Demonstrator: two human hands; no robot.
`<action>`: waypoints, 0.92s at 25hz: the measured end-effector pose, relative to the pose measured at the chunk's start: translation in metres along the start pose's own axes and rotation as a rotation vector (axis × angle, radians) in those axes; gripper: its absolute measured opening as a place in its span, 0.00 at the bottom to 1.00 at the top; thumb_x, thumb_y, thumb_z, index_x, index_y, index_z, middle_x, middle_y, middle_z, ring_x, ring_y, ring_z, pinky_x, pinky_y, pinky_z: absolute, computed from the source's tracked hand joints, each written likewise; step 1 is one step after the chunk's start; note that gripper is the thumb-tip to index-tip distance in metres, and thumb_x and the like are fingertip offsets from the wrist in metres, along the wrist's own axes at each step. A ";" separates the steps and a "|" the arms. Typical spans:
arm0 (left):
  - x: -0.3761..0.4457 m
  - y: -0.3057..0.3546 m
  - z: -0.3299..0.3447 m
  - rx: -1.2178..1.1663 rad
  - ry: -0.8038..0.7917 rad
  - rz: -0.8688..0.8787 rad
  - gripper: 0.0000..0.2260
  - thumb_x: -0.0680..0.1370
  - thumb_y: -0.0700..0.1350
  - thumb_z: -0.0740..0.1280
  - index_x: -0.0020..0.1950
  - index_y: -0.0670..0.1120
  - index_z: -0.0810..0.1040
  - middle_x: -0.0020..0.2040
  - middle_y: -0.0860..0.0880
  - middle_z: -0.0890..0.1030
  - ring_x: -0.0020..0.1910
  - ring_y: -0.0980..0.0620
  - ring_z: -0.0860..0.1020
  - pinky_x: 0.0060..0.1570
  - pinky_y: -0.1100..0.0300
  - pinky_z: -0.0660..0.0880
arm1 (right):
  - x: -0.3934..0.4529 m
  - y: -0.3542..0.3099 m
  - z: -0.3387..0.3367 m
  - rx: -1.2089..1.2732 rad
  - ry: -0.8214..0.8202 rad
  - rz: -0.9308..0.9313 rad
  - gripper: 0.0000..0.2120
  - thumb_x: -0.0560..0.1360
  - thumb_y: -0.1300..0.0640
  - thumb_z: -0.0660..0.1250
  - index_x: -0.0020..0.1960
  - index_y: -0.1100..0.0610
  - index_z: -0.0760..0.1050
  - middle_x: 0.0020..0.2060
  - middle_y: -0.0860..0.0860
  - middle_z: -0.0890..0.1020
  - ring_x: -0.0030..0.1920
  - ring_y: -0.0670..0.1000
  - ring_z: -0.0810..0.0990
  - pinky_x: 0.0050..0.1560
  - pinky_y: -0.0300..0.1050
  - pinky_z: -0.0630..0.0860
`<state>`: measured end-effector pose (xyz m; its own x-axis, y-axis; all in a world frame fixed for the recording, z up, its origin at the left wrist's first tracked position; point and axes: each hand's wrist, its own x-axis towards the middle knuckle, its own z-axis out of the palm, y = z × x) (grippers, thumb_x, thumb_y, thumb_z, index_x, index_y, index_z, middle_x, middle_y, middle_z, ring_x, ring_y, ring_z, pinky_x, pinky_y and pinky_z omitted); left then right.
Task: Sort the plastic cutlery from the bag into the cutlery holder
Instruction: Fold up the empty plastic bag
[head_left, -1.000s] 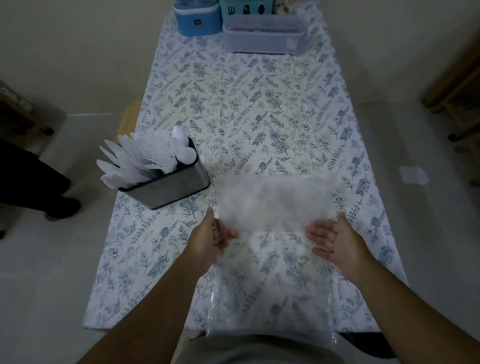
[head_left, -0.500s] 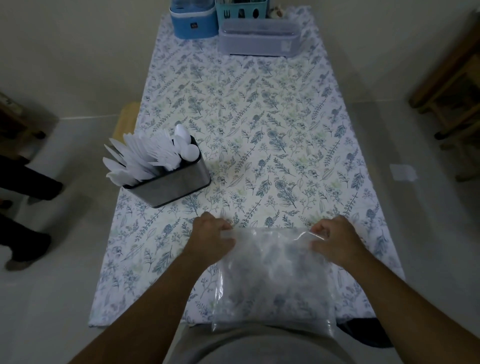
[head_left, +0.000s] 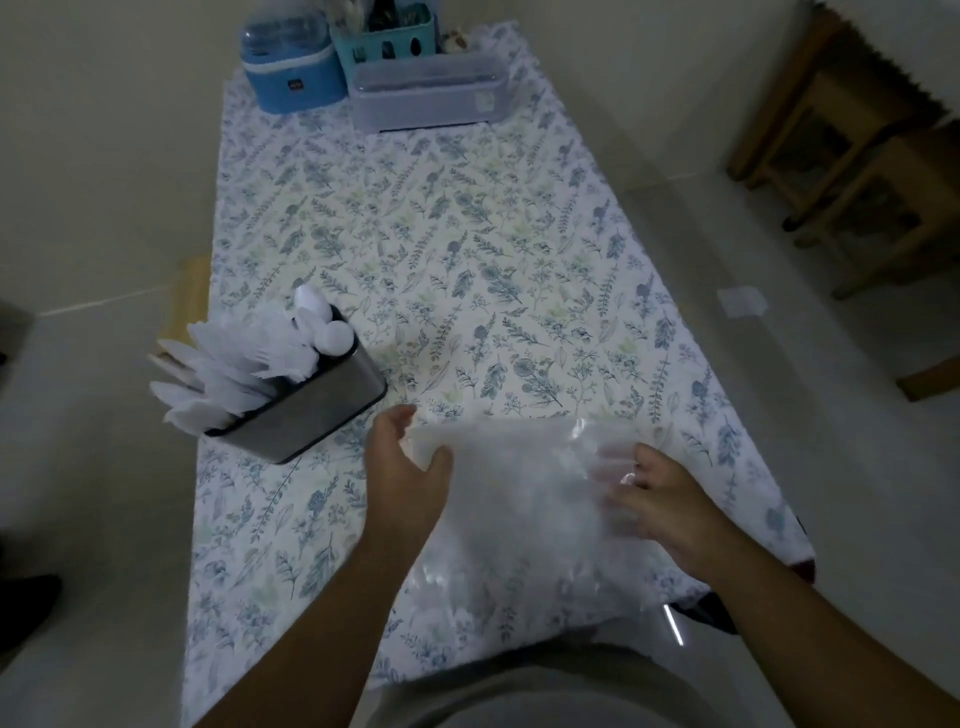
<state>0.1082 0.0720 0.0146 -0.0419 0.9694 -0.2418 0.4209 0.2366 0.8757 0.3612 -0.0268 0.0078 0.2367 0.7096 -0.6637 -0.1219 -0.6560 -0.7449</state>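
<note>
A clear plastic bag (head_left: 519, 499) lies at the near edge of the table, looking empty. My left hand (head_left: 405, 467) holds its upper left corner between thumb and fingers. My right hand (head_left: 660, 499) is at the bag's right edge, its fingers showing through the plastic as it holds that side. To the left stands a steel cutlery holder (head_left: 311, 410), packed with white plastic cutlery (head_left: 249, 364) that leans out to the left.
The table wears a floral cloth (head_left: 467, 260). At its far end stand a blue container (head_left: 293, 73), a teal basket (head_left: 384, 36) and a grey lidded box (head_left: 426, 93). Wooden furniture (head_left: 872, 171) is off to the right.
The bag was held up by both hands, then drawn down toward me onto the near edge. Both hands now grip its top edge a little farther forward. The camera view turned to the right.
</note>
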 end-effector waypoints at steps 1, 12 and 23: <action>-0.003 0.004 0.009 0.094 0.039 0.106 0.17 0.74 0.38 0.71 0.61 0.48 0.73 0.55 0.52 0.74 0.55 0.54 0.73 0.54 0.61 0.72 | -0.004 0.002 -0.001 0.063 0.051 -0.039 0.17 0.76 0.68 0.69 0.58 0.49 0.81 0.51 0.53 0.87 0.46 0.55 0.85 0.40 0.48 0.82; -0.082 0.100 0.240 0.152 -0.864 0.014 0.19 0.83 0.56 0.57 0.71 0.52 0.74 0.66 0.58 0.76 0.66 0.58 0.73 0.69 0.56 0.68 | -0.048 0.039 -0.131 0.282 0.481 -0.285 0.17 0.80 0.71 0.62 0.58 0.53 0.82 0.56 0.47 0.84 0.53 0.39 0.83 0.50 0.35 0.81; -0.146 0.065 0.475 0.556 -1.329 -0.062 0.18 0.82 0.57 0.57 0.69 0.52 0.71 0.63 0.55 0.73 0.59 0.56 0.72 0.62 0.59 0.69 | -0.014 0.196 -0.258 0.119 0.967 0.146 0.18 0.77 0.72 0.62 0.61 0.62 0.82 0.64 0.57 0.81 0.66 0.54 0.79 0.66 0.34 0.65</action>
<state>0.5723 -0.0848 -0.0922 0.6561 0.1086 -0.7469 0.7546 -0.0805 0.6512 0.5829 -0.2318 -0.1105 0.8915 0.0728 -0.4471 -0.2962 -0.6530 -0.6970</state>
